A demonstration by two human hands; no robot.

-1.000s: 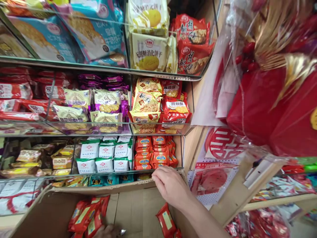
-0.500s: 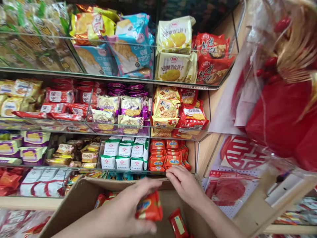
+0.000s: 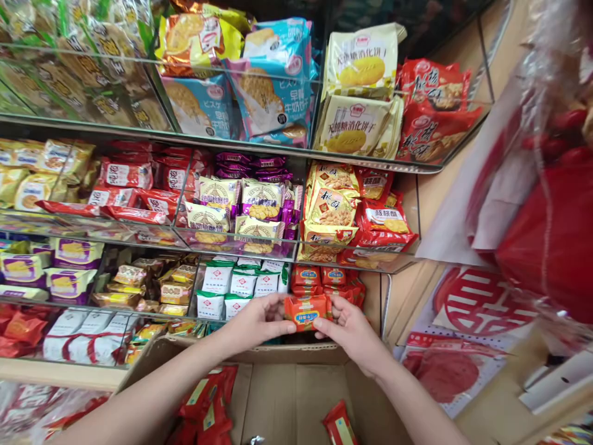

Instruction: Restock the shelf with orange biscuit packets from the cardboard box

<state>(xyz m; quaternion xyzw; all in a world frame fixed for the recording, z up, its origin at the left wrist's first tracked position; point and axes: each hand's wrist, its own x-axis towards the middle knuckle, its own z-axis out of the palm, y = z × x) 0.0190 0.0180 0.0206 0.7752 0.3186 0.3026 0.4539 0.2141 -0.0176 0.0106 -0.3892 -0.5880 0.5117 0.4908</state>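
Observation:
Between my two hands is a small red snack packet [image 3: 306, 313] with a blue and yellow label, level with the lowest front bin. My left hand [image 3: 262, 321] pinches its left end, thumb in front. At its right end, my right hand [image 3: 345, 327] grips it with thumb and fingers. Right behind it, similar stacked red packets [image 3: 306, 275] fill a shelf bin. Below my hands stands an open cardboard box [image 3: 278, 395]. Several loose red packets [image 3: 208, 405] lie at its left side, and another red packet [image 3: 340, 423] lies at its right.
White-and-green packets [image 3: 217, 277] sit in the bin left of the red ones. A clear shelf edge [image 3: 278, 247] runs above my hands. Higher up are bagged biscuits [image 3: 361, 68]. Red decorations in plastic [image 3: 551, 216] hang at the right, beside a wooden post [image 3: 407, 296].
My left hand has lifted the red packet out of the box up to the shelf front. My right hand has come off the box's far edge and onto the packet. The view has shifted slightly.

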